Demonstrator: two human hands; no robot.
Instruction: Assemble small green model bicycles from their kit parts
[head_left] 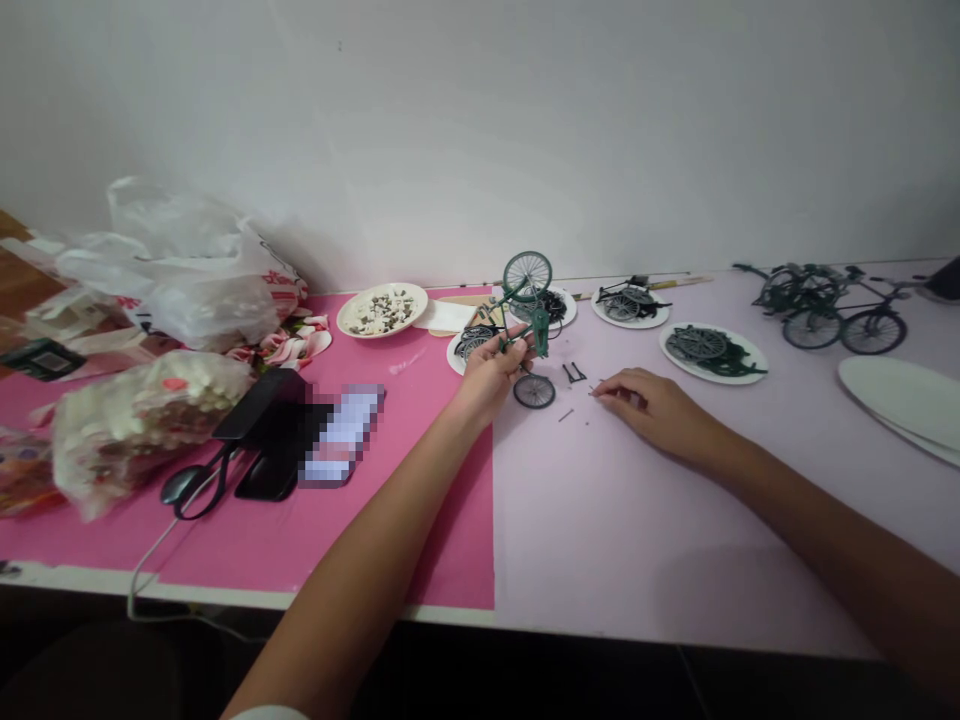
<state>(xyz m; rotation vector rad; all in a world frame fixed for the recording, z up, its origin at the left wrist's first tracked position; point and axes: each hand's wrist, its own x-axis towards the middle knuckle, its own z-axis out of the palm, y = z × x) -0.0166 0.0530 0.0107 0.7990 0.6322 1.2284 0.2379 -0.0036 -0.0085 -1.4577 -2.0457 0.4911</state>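
Observation:
My left hand [495, 375] is closed around the frame of a green miniature bicycle [540, 325]. The toy is held on end above the table, one spoked wheel up and the other down near the tabletop. My right hand [652, 405] rests low over the table, thumb and forefinger pinched at a tiny thin piece that is too small to name. Between the hands lie a small black forked part [574, 373] and a thin pin-like piece [566, 415].
Plates of dark bicycle parts [754, 375] stand along the back. Assembled miniature bicycles [874, 330] are at the right, near stacked white plates [900, 395]. Leftward are a bowl of small pieces [386, 332], a phone [345, 435], a black device [259, 410] and plastic bags [180, 270].

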